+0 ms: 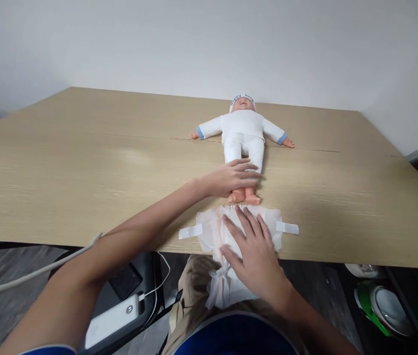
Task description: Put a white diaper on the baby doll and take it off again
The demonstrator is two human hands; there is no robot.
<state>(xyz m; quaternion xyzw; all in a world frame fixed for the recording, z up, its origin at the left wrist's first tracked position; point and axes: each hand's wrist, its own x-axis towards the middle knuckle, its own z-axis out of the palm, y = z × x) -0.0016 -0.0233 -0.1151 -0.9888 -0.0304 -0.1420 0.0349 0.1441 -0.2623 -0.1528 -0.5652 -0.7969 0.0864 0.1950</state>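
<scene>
Smoothing the diaper (209,230) over the worktop's (83,187) near edge seems underway, right hand (255,256) splayed on it, left hand (233,177) loosely across the doll's (243,123) legs; next likely calls for raising those legs.

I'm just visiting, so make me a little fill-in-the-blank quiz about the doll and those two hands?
1. Both sleeve cuffs on the doll are ____.
2. The left hand is over the doll's lower ____.
3. Of the near and far edges of the table, the diaper under the right hand hangs over the ____ one.

Missing words: blue; legs; near.
</scene>
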